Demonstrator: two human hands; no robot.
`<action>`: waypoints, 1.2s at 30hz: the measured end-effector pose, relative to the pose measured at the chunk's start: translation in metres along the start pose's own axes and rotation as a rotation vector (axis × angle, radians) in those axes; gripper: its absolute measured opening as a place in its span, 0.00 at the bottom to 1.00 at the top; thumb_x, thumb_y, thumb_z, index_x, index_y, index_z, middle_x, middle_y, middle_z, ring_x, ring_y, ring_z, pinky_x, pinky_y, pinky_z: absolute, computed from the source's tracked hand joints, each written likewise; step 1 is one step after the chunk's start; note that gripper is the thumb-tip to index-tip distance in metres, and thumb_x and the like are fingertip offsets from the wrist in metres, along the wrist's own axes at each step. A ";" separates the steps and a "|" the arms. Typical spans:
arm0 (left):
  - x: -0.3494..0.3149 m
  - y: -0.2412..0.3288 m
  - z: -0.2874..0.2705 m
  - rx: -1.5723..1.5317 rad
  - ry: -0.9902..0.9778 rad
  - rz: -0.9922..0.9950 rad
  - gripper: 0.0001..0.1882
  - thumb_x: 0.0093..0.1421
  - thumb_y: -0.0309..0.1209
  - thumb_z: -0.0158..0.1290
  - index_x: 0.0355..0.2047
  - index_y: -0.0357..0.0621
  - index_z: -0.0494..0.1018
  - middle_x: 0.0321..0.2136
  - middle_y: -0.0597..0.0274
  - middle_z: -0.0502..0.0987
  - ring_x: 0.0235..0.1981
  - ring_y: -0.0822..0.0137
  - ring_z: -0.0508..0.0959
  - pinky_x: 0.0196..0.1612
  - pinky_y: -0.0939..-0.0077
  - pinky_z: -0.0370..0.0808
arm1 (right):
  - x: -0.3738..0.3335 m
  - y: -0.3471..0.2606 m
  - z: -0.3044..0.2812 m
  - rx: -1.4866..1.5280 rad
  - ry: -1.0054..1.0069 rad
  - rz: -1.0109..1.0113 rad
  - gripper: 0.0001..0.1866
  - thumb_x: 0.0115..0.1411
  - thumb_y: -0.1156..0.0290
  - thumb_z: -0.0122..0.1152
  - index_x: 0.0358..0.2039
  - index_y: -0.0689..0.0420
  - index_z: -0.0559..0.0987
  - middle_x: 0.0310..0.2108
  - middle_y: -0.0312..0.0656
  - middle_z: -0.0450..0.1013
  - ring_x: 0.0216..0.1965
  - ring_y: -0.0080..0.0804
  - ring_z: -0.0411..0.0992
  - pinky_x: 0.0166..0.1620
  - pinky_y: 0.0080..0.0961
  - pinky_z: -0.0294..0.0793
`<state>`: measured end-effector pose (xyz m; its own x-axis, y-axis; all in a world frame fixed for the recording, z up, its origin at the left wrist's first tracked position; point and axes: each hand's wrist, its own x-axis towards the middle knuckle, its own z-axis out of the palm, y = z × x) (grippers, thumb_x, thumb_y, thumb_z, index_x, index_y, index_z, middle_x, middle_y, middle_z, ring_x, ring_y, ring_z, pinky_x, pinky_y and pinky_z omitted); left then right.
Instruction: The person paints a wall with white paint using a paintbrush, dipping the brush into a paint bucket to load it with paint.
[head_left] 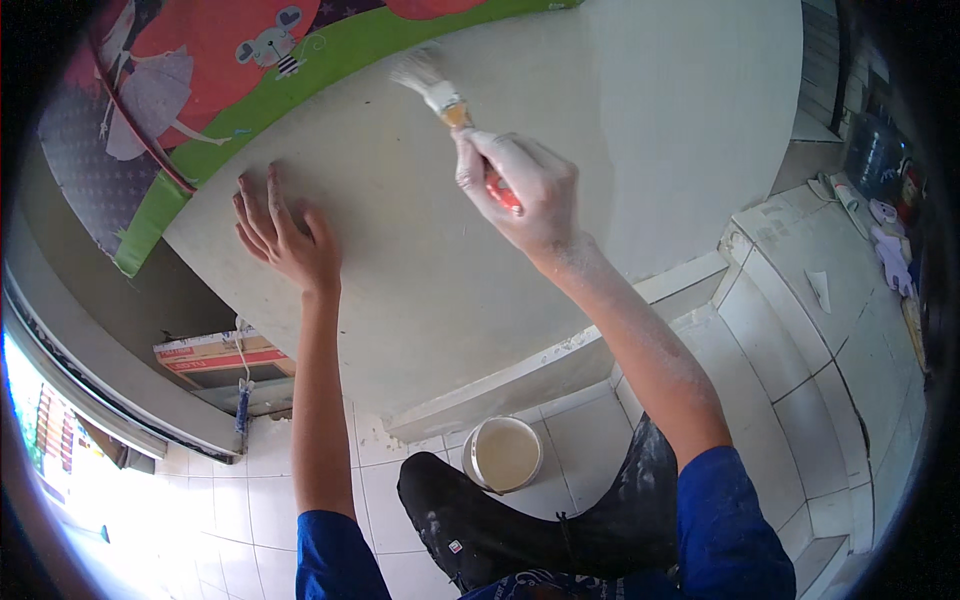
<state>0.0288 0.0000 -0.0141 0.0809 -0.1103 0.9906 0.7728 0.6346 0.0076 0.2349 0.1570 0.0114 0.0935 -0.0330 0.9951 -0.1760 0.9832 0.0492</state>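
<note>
My right hand (525,190), coated in white, grips a paintbrush (440,98) by its red handle. The brush's pale bristles touch or hover close to the wall (420,250), just below the green border of a patterned sheet (280,110). White smears run up my right forearm. Against the wall to the left, my left hand (285,235) lies flat with its fingers spread, below that border. A white bucket (503,455) holding cream-coloured liquid stands on the tiled floor by my knee. Toward the right the wall looks whiter than in the middle.
A tiled ledge with steps (800,300) curves along the right. On it sit a large blue water bottle (876,155) and a lilac glove (890,258). At lower left, a cardboard box (220,355) rests beside a paint roller (243,400). A bright opening lies at far left.
</note>
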 end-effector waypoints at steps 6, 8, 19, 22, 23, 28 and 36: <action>0.002 0.004 -0.001 0.024 0.024 0.020 0.26 0.54 0.30 0.44 0.56 0.52 0.68 0.60 0.56 0.64 0.60 0.52 0.62 0.61 0.53 0.55 | -0.001 0.016 -0.016 -0.022 0.095 0.085 0.03 0.52 0.78 0.62 0.29 0.58 0.79 0.17 0.34 0.72 0.15 0.22 0.67 0.19 0.20 0.66; 0.001 0.004 -0.001 0.003 0.035 0.021 0.26 0.54 0.30 0.44 0.56 0.53 0.68 0.60 0.56 0.64 0.60 0.52 0.62 0.61 0.53 0.55 | -0.005 0.021 -0.018 0.011 0.073 0.112 0.02 0.53 0.79 0.62 0.28 0.58 0.79 0.17 0.35 0.72 0.15 0.21 0.67 0.19 0.20 0.66; 0.001 0.006 0.001 -0.010 0.005 0.016 0.27 0.54 0.30 0.45 0.57 0.53 0.67 0.61 0.57 0.62 0.62 0.53 0.60 0.61 0.51 0.52 | -0.005 0.046 -0.028 0.036 0.274 0.171 0.01 0.54 0.79 0.60 0.28 0.61 0.79 0.15 0.34 0.69 0.14 0.20 0.65 0.18 0.17 0.63; -0.001 0.004 0.001 -0.010 0.005 0.003 0.27 0.55 0.30 0.44 0.57 0.53 0.67 0.61 0.57 0.62 0.62 0.53 0.59 0.62 0.51 0.52 | -0.009 0.044 -0.040 0.023 0.216 0.205 0.01 0.55 0.79 0.60 0.28 0.60 0.79 0.15 0.34 0.69 0.15 0.19 0.65 0.18 0.17 0.63; 0.000 0.004 0.000 -0.012 0.006 0.009 0.27 0.55 0.30 0.44 0.57 0.53 0.67 0.61 0.57 0.62 0.62 0.53 0.59 0.62 0.51 0.52 | -0.009 0.042 -0.044 0.003 0.134 0.250 0.02 0.55 0.79 0.59 0.28 0.60 0.79 0.16 0.34 0.69 0.15 0.18 0.65 0.18 0.17 0.63; 0.000 0.004 0.001 -0.006 0.013 0.034 0.26 0.56 0.31 0.44 0.58 0.54 0.67 0.61 0.57 0.62 0.62 0.53 0.60 0.61 0.51 0.53 | -0.005 0.058 -0.040 0.033 0.285 0.160 0.02 0.55 0.79 0.59 0.27 0.60 0.78 0.16 0.35 0.69 0.15 0.19 0.66 0.19 0.17 0.64; 0.001 0.002 0.002 0.016 0.023 0.054 0.25 0.58 0.34 0.42 0.57 0.52 0.67 0.60 0.56 0.63 0.62 0.51 0.60 0.61 0.52 0.55 | 0.003 0.063 -0.051 0.121 0.320 0.214 0.04 0.56 0.78 0.60 0.25 0.59 0.75 0.16 0.35 0.70 0.16 0.19 0.68 0.20 0.17 0.65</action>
<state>0.0293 0.0024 -0.0127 0.1372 -0.0932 0.9861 0.7568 0.6521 -0.0437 0.2744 0.2282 0.0127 0.3392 0.2462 0.9079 -0.3368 0.9329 -0.1271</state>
